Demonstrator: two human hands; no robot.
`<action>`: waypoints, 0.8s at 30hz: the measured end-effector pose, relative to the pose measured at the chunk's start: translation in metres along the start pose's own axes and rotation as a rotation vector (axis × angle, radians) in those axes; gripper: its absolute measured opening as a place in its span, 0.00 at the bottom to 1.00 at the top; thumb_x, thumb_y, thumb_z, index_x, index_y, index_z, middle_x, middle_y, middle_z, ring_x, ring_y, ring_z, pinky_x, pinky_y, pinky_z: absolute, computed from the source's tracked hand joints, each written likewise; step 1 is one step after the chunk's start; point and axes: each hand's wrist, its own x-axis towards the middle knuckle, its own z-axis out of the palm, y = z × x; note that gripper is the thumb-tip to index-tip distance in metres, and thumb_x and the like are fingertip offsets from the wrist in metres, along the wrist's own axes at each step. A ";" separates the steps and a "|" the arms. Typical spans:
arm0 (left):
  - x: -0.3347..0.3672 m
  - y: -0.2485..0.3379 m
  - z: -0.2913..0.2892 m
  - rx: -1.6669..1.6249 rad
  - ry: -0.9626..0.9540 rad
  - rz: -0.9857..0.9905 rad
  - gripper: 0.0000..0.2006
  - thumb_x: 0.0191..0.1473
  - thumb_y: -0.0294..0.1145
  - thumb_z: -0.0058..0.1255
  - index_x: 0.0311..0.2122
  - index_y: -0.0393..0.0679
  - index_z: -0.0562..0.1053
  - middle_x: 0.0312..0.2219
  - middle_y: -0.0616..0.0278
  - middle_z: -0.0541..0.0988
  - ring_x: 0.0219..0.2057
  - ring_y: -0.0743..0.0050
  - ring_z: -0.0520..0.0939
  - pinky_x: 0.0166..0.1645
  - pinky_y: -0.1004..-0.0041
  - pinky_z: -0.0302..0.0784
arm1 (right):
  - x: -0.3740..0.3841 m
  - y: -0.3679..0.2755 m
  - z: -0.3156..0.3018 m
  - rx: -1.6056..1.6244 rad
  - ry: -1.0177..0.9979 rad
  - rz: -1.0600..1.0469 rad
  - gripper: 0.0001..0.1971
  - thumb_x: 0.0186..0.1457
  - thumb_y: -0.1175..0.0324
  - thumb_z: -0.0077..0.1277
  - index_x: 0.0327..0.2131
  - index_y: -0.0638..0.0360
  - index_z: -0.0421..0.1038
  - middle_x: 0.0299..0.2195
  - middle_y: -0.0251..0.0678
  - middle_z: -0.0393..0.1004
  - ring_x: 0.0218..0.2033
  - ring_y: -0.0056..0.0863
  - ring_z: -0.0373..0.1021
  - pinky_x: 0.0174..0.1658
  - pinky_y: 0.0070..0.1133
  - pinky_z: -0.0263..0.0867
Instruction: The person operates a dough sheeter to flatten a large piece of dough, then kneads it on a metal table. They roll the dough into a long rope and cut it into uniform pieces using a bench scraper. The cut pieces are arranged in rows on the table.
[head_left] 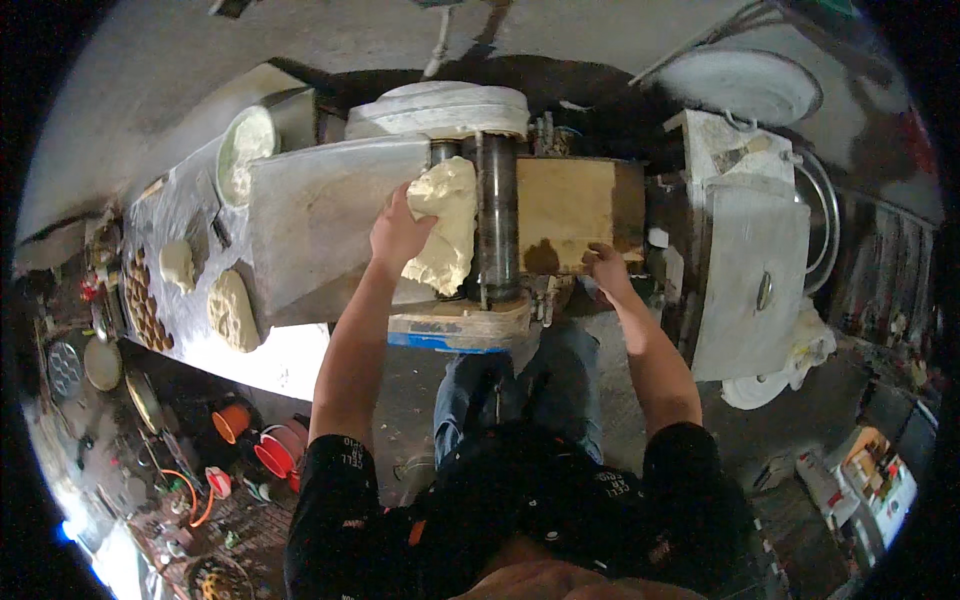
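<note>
Black shirt fabric (520, 490) sits nearest, below two bare hands. The left hand (402, 235) rests on pale dough (452, 215), thumb and fingers spread wide; that dough lies beside a dark metal roller (498, 220). The right hand (607, 270) curls its fingers at a wooden board's (565, 195) near edge; whether they grip anything, I cannot tell. Leftward comes a grey metal sheet (330, 220), then a table (180, 220) bearing dough lumps (232, 312), brown rounds (147, 310) and a bowl (228, 165) of white powder. Buckets (232, 422) stand on the dim floor (405, 405).
</note>
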 end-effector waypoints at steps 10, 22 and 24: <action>-0.056 0.011 0.032 -0.104 0.368 0.339 0.38 0.52 0.38 0.59 0.66 0.57 0.55 0.51 0.35 0.71 0.50 0.34 0.74 0.48 0.49 0.76 | 0.100 -0.009 0.114 -0.207 -0.080 -0.023 0.10 0.63 0.61 0.46 0.31 0.56 0.69 0.20 0.32 0.67 0.21 0.27 0.65 0.25 0.27 0.63; -0.016 -0.024 0.010 -0.328 -0.052 0.069 0.37 0.55 0.34 0.54 0.67 0.45 0.51 0.50 0.42 0.73 0.43 0.49 0.80 0.44 0.56 0.77 | 0.117 -0.045 0.171 0.743 -0.660 0.624 0.23 0.62 0.37 0.37 0.30 0.44 0.67 0.20 0.23 0.64 0.22 0.22 0.64 0.22 0.23 0.60; -0.036 -0.012 0.001 -0.378 -0.106 0.042 0.36 0.53 0.27 0.56 0.65 0.43 0.55 0.49 0.47 0.75 0.46 0.60 0.79 0.47 0.63 0.77 | 0.131 -0.028 0.177 0.749 -0.629 0.572 0.24 0.61 0.35 0.36 0.33 0.44 0.67 0.24 0.27 0.68 0.24 0.26 0.65 0.27 0.25 0.63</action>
